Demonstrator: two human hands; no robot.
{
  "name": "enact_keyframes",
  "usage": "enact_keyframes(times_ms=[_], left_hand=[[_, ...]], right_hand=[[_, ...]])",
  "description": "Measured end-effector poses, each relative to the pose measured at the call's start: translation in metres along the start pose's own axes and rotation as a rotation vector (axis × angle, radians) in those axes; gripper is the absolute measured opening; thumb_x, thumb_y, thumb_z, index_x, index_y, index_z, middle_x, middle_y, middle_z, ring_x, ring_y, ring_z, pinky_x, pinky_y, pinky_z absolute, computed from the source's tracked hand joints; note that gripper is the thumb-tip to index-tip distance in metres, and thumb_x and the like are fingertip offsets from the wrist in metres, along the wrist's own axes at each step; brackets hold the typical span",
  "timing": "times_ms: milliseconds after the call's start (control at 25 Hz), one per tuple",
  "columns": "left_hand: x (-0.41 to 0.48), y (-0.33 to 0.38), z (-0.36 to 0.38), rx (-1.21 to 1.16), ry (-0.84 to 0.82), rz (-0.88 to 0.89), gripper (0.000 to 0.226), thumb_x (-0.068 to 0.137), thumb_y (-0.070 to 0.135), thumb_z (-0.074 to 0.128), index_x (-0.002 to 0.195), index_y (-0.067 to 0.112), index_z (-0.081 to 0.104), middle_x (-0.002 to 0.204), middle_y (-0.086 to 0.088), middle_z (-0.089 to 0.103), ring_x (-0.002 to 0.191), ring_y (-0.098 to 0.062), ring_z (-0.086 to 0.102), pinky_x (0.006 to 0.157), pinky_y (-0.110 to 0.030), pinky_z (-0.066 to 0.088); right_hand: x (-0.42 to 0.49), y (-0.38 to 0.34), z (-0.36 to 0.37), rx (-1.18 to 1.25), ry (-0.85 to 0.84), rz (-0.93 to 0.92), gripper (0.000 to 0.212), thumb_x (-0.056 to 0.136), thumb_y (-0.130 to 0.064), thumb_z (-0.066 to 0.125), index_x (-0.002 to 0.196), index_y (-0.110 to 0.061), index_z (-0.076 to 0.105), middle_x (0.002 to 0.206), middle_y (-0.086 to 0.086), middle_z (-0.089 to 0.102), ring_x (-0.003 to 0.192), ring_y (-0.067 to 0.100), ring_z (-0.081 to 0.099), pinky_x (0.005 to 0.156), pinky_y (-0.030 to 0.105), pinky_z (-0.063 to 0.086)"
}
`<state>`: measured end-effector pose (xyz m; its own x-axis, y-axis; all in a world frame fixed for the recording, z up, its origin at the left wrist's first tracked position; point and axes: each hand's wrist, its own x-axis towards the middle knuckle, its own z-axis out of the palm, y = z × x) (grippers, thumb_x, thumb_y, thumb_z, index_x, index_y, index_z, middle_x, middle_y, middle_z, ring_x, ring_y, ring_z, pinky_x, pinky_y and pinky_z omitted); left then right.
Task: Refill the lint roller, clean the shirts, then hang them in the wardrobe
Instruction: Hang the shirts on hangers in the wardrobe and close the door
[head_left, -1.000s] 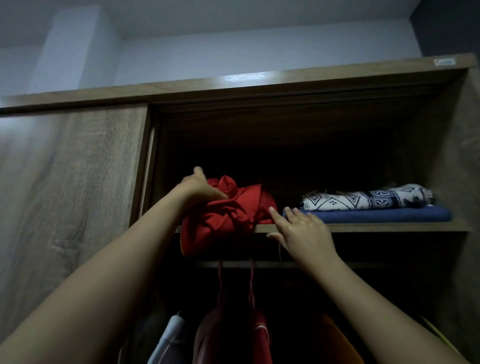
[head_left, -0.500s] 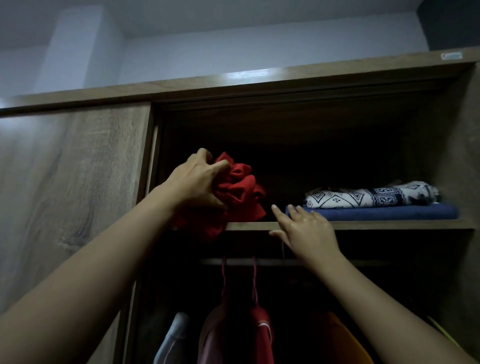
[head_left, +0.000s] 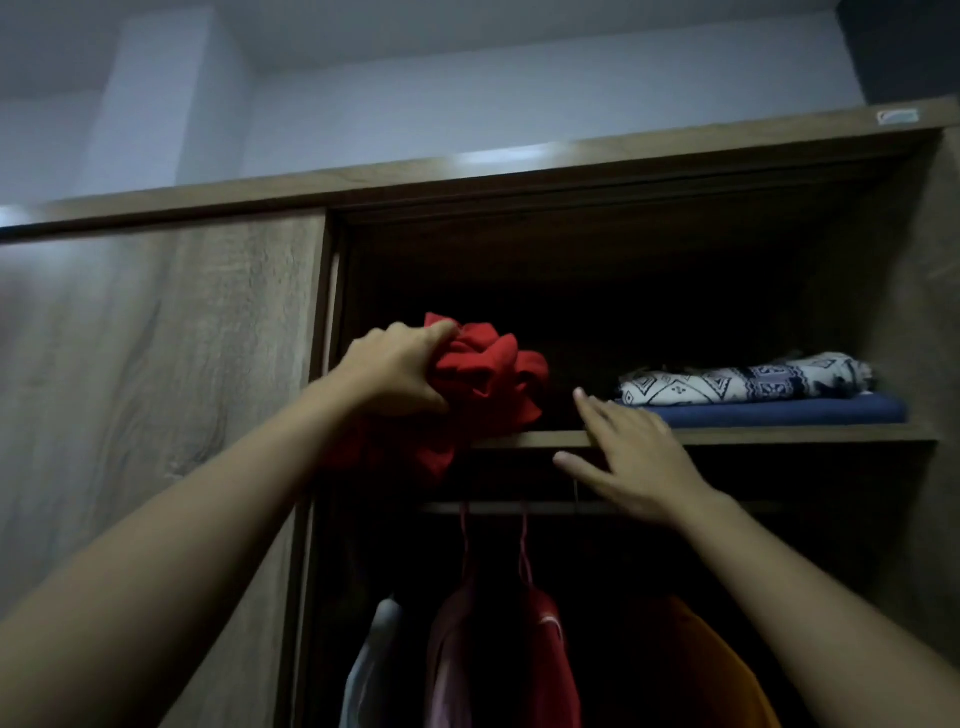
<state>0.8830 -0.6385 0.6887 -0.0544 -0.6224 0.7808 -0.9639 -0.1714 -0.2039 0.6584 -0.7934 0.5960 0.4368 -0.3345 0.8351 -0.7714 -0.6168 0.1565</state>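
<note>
Two bare hands were up at the top shelf (head_left: 753, 435) of a brown wood-grain wardrobe (head_left: 467, 174). The left hand (head_left: 395, 369) gripped a crumpled red shirt (head_left: 485, 384), fingers curled into the bunched fabric at the shelf's left end (part of the cloth lay on the board, part hung over its front edge). The right hand (head_left: 639, 462) was open, fingers straight and spread, lying across the front edge of the shelf just right of the red shirt, with the thumb below the board. Whether it pressed on the wood could not be told.

Just beyond its fingertips sat a folded dark blue cloth (head_left: 779, 414). A folded white cloth (head_left: 743, 383) printed with dark geometric patterns was stacked on top, both on the right half of the shelf. Below the shelf ran a hanging rail (head_left: 493, 507), with two thin red hangers (head_left: 464, 540) hooked over it. Four pieces hung beneath in the dim interior: a white garment (head_left: 369, 670) at left, then a pink garment (head_left: 452, 665), a red garment (head_left: 550, 660) with white trim, and an orange garment (head_left: 701, 670) at right. A wood-grain door panel (head_left: 156, 389) covered the wardrobe's left side, and a pale wall (head_left: 519, 104) rose above its top.
</note>
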Motion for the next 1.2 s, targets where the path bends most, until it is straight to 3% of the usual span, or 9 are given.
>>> enact_keyframes(times_ms=[160, 320, 400, 560, 640, 760, 960, 1120, 1200], left_hand=[[-0.047, -0.008, -0.024, -0.249, -0.025, 0.101, 0.079, 0.053, 0.047, 0.073, 0.124, 0.043, 0.039, 0.105, 0.000, 0.064, 0.093, -0.025, 0.063, 0.081, -0.039, 0.052], [-0.091, 0.016, -0.020, -0.538, -0.185, 0.265, 0.063, 0.048, 0.035, 0.076, 0.104, 0.037, 0.047, 0.089, 0.008, 0.064, 0.078, -0.005, 0.062, 0.067, -0.026, 0.052], [-0.111, 0.033, -0.002, -0.707, -0.265, 0.291, 0.060, 0.051, 0.023, 0.083, 0.098, 0.032, 0.047, 0.086, 0.005, 0.065, 0.074, -0.006, 0.062, 0.063, -0.028, 0.054], [-0.156, 0.080, 0.055, -0.886, -0.441, 0.345, 0.062, 0.054, 0.023, 0.089, 0.098, 0.027, 0.045, 0.091, 0.002, 0.066, 0.078, -0.008, 0.063, 0.067, -0.033, 0.056], [-0.182, 0.105, 0.081, -0.942, -0.503, 0.379, 0.061, 0.056, 0.025, 0.089, 0.098, 0.027, 0.044, 0.092, 0.003, 0.064, 0.078, -0.004, 0.061, 0.069, -0.029, 0.054], [-0.220, 0.142, 0.106, -1.068, -0.557, 0.402, 0.063, 0.055, 0.030, 0.088, 0.100, 0.025, 0.044, 0.096, 0.002, 0.064, 0.086, -0.011, 0.063, 0.073, -0.031, 0.054], [-0.267, 0.193, 0.132, -1.245, -0.558, 0.357, 0.042, 0.073, 0.048, 0.075, 0.095, 0.028, 0.045, 0.087, 0.008, 0.066, 0.077, 0.000, 0.062, 0.071, -0.027, 0.050], [-0.279, 0.218, 0.143, -1.287, -0.536, 0.345, 0.019, 0.088, 0.044, 0.059, 0.102, 0.031, 0.056, 0.092, 0.008, 0.067, 0.084, 0.004, 0.058, 0.082, -0.029, 0.047], [-0.277, 0.224, 0.138, -1.287, -0.479, 0.331, 0.026, 0.090, 0.042, 0.056, 0.115, 0.036, 0.055, 0.105, 0.016, 0.066, 0.098, 0.006, 0.059, 0.090, -0.022, 0.045]], right_hand=[[-0.037, -0.015, -0.033, 0.561, 0.037, 0.132, 0.109, 0.056, -0.092, 0.025, 0.146, -0.038, -0.003, 0.158, -0.007, 0.009, 0.142, 0.009, 0.009, 0.114, 0.039, 0.012], [-0.081, -0.056, -0.064, 0.652, 0.114, 0.008, 0.094, 0.056, -0.083, 0.051, 0.131, -0.062, -0.001, 0.146, -0.022, 0.015, 0.138, 0.001, 0.017, 0.110, 0.025, 0.018], [-0.107, -0.067, -0.073, 0.694, 0.018, 0.022, 0.084, 0.062, -0.071, 0.060, 0.132, -0.059, 0.016, 0.142, -0.020, 0.031, 0.128, -0.005, 0.035, 0.105, 0.016, 0.029], [-0.181, -0.059, -0.069, 0.675, -0.260, 0.160, 0.060, 0.067, -0.067, 0.059, 0.117, -0.033, 0.056, 0.111, -0.012, 0.067, 0.101, -0.005, 0.060, 0.091, 0.027, 0.049], [-0.219, -0.056, -0.068, 0.675, -0.399, 0.188, 0.058, 0.071, -0.066, 0.059, 0.115, -0.028, 0.059, 0.109, -0.012, 0.068, 0.101, -0.003, 0.062, 0.091, 0.031, 0.050], [-0.269, -0.059, -0.071, 0.763, -0.501, 0.290, 0.055, 0.072, -0.063, 0.061, 0.116, -0.030, 0.059, 0.110, -0.015, 0.068, 0.102, -0.004, 0.061, 0.092, 0.023, 0.049], [-0.316, -0.049, -0.070, 0.563, -0.249, 0.411, 0.023, 0.082, -0.048, 0.054, 0.075, -0.028, 0.063, 0.072, -0.010, 0.067, 0.070, -0.001, 0.060, 0.069, 0.031, 0.049], [-0.332, -0.038, -0.073, 0.478, -0.176, 0.409, 0.027, 0.087, -0.044, 0.049, 0.075, -0.021, 0.059, 0.071, -0.007, 0.061, 0.070, 0.004, 0.058, 0.068, 0.033, 0.047], [-0.332, -0.035, -0.078, 0.477, -0.108, 0.428, 0.025, 0.089, -0.037, 0.050, 0.073, -0.019, 0.055, 0.064, -0.009, 0.055, 0.063, 0.000, 0.052, 0.064, 0.026, 0.042]])
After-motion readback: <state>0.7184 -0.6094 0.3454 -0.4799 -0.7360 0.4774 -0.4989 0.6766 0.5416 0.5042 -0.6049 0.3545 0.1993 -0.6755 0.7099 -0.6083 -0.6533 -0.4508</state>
